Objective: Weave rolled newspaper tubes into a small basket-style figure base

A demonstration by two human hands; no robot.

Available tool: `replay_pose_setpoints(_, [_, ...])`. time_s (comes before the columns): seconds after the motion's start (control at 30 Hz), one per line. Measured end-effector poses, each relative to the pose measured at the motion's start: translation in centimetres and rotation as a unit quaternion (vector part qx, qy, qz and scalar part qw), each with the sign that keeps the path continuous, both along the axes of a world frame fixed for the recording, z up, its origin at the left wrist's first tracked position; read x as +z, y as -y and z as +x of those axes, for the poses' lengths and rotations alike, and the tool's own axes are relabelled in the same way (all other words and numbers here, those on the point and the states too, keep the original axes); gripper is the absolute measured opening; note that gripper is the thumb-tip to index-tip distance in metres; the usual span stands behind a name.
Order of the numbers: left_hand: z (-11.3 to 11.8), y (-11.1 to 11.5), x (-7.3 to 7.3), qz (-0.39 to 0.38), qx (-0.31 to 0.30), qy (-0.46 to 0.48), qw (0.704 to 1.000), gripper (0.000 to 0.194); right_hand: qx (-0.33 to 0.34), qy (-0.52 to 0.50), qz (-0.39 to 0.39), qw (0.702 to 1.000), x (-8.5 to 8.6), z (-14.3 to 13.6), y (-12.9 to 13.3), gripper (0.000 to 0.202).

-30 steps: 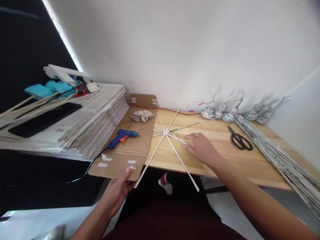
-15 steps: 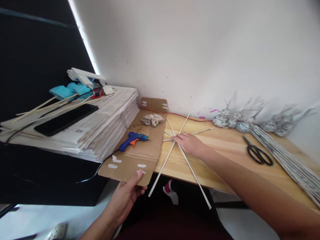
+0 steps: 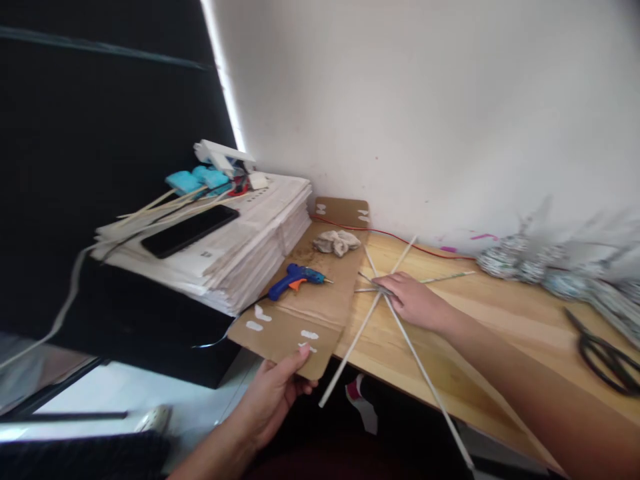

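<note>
My left hand [image 3: 280, 393] pinches the near edge of a brown cardboard sheet [image 3: 295, 360], thumb on top and fingers curled beneath. A blue hot glue gun [image 3: 297, 280] with an orange trigger and a crumpled, dirty cloth [image 3: 336, 242] lie on the sheet. To the right, my right hand [image 3: 413, 301] is closed over the crossing of several thin rolled-paper sticks [image 3: 417, 357], which fan out like a star on the wooden table. Its fingertips are at the centre and partly hide the crossing. Two sticks reach past the table's front edge.
A thick stack of newspapers [image 3: 270, 230] at left bears a black phone [image 3: 190, 230] and thin wooden sticks. Black scissors [image 3: 603, 353] lie at right. Woven paper pieces [image 3: 503, 257] stand by the wall, and a red cord [image 3: 400, 240] runs along it.
The view has turned left, so everything sits further right. My left hand keeps its hold on the cardboard; my right hand stays at the crossing, its fingers slightly shifted.
</note>
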State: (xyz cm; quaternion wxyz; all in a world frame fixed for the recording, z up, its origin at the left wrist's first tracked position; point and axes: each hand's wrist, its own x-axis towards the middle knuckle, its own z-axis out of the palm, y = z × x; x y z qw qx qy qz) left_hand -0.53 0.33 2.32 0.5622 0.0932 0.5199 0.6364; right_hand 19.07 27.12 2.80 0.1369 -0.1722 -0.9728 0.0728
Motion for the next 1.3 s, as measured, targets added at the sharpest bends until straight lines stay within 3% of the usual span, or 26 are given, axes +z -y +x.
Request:
replay_pose_setpoints(0.17, [0.2,-0.3,-0.1,0.02,-0.007,0.012,1.0,0.033,-0.009,0.015,0.023,1.0,-1.2,1.7,-0.9,0.047])
replay_pose_setpoints(0.37, [0.3,-0.5,-0.2,0.022,0.011,-0.003,1.0,0.036,0.02,0.011,0.013,1.0,-2.2,6.6,-1.1,0.046])
replay_pose_setpoints(0.6, [0.3,-0.5,0.3,-0.005,0.002,-0.038,0.999,0.035,-0.017,0.009,0.007,1.0,-1.5,10.1,0.4,0.042])
replay_pose_setpoints(0.73, [0.4,-0.1,-0.4,-0.02,0.004,-0.084,0.996,0.036,-0.071,0.029,-0.012,0.997,-0.7,11.5,2.0,0.037])
replay_pose_setpoints(0.87, [1.0,0.3,-1.3,-0.032,-0.009,-0.067,0.997,0.042,-0.082,0.033,-0.02,0.996,0.0,12.1,3.4,0.037])
replay_pose_setpoints(0.97, [1.2,0.5,-1.2,-0.034,-0.01,-0.052,0.998,0.042,-0.088,0.024,-0.018,0.996,0.2,12.3,4.1,0.036])
replay_pose_setpoints(1.13, [0.5,0.2,-0.2,-0.018,0.033,-0.059,0.998,0.03,-0.096,0.019,-0.03,0.995,0.4,13.1,4.3,0.044])
replay_pose_setpoints(1.3, [0.6,0.0,-1.0,-0.026,0.047,-0.061,0.997,0.027,-0.105,0.0,-0.031,0.994,0.1,15.2,3.7,0.043])
